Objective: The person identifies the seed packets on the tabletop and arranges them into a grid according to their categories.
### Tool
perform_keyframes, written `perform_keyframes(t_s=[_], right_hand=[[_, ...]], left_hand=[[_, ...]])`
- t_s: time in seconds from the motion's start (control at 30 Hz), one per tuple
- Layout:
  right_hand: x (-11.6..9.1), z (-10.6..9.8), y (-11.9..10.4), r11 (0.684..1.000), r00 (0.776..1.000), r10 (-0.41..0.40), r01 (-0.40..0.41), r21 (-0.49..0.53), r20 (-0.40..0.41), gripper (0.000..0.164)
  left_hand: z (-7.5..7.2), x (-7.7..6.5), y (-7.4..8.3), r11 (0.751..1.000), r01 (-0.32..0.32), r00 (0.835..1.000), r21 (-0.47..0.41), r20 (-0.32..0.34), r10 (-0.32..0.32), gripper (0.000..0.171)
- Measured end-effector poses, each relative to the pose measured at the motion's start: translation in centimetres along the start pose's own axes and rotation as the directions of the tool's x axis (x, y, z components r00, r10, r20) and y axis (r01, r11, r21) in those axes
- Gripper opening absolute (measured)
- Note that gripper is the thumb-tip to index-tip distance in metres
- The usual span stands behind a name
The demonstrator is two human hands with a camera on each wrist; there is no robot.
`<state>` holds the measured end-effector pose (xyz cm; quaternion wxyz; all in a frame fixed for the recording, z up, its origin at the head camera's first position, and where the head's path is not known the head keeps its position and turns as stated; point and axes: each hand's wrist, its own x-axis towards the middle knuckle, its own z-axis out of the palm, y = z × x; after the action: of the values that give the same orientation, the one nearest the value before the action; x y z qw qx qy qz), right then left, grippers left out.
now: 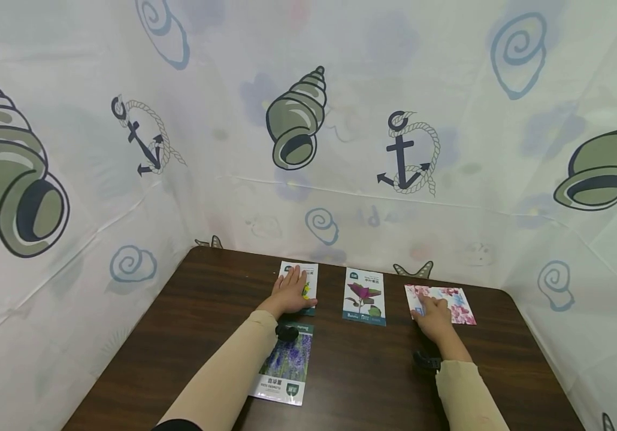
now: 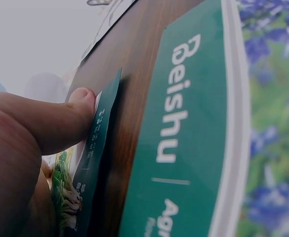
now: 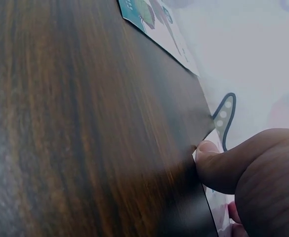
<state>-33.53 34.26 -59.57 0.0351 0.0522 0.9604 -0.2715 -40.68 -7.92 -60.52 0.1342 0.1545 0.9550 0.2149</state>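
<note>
My left hand (image 1: 289, 293) lies over a white-and-green seed packet (image 1: 310, 276) at the table's back, fingers extended across it. Its thumb (image 2: 82, 101) touches the packet's edge in the left wrist view. Below that wrist lies a larger lavender seed packet (image 1: 292, 362), partly covered by the sleeve. On the right, my right hand (image 1: 433, 315) rests on a pink-and-white floral packet (image 1: 460, 305), with the index finger reaching over it. In the right wrist view the right thumb (image 3: 209, 155) sits at that packet's corner. Between the hands lies a packet with a purple flower (image 1: 362, 296).
The dark wooden table (image 1: 362, 377) ends at the back against a pale cloth wall (image 1: 222, 120) printed with shells and anchors. Similar cloth hangs along both sides. A black strap device (image 1: 426, 360) sits at the right wrist, another dark device (image 1: 287, 333) at the left.
</note>
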Motion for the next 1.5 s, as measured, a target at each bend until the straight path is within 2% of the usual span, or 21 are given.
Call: perform_keyframes(t_s=[0.27,0.4,0.73,1.07,1.3,1.5], right_hand=[[-0.5,-0.3,0.2,1.0,1.0,-0.014,0.014,0.005,0.006,0.07],[-0.7,-0.2,0.4,0.999,0.999,-0.04,0.04,0.015,-0.016,0.069],[-2.1,0.4,0.6,0.997,0.997,-0.073,0.073,0.009,-0.032,0.067],[-3.1,0.3,0.6,0.996,0.996,-0.088,0.089,0.018,-0.031,0.064],[-4.2,0.4,0.5,0.992,0.994,-0.108,0.11,0.063,-0.035,0.066],[-4.5,0.6,0.5,0.991,0.992,-0.118,0.121,0.058,-0.042,0.062]], left_hand=[[0.2,0.6,-0.2,1.0,0.014,1.0,0.023,0.011,-0.014,0.105],[0.3,0.7,-0.4,1.0,0.007,1.0,0.011,0.001,-0.007,0.106],[0.7,0.5,-0.7,1.0,0.001,1.0,-0.007,0.0,-0.001,0.105],[0.0,-0.2,0.0,1.0,-0.008,1.0,-0.026,-0.001,0.008,0.104],[0.4,0.4,-0.4,1.0,-0.002,1.0,-0.005,-0.006,0.002,0.105],[0.4,0.4,-0.4,1.0,0.003,1.0,-0.001,-0.007,-0.003,0.106]])
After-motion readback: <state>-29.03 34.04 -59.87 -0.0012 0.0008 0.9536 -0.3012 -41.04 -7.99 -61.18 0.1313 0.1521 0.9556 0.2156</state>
